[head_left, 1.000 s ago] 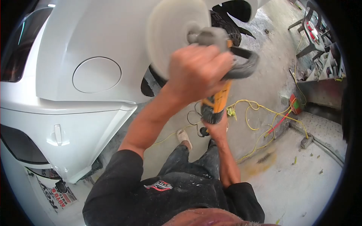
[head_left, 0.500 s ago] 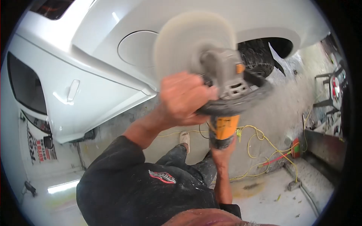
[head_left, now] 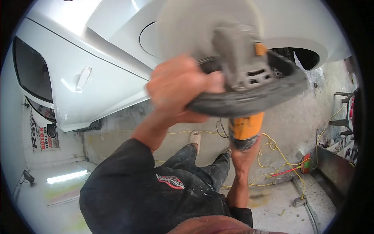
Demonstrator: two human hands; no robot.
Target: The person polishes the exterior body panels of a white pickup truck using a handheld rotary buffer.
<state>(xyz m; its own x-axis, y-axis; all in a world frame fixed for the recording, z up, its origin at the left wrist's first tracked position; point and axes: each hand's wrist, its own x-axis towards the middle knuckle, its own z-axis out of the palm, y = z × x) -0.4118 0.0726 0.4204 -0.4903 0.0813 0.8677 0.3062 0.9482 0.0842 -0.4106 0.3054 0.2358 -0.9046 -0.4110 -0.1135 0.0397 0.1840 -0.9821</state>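
A polisher [head_left: 247, 126] with an orange body and grey head spans the middle of the view. My left hand [head_left: 177, 85] is wrapped round the left side of its black loop handle [head_left: 249, 101]. Lower down, my right hand [head_left: 245, 154] holds the rear end of the body, its fingers partly hidden behind the tool. The pale round pad [head_left: 187, 27] is blurred and lies over the white car panel [head_left: 288, 17], beside the round fuel flap [head_left: 150, 41], which it partly covers.
A white car door [head_left: 58, 66] with a handle is at left. On the floor lie a yellow cord [head_left: 280, 154] and a red-handled tool [head_left: 282, 171]. A dark chair [head_left: 341, 123] and a metal bin [head_left: 335, 167] stand at right. A wheel arch [head_left: 307, 56] is at upper right.
The view has shifted, so the car door and fuel flap sit further right than at first. The polisher looks larger and nearer, and both hands have kept hold of it.
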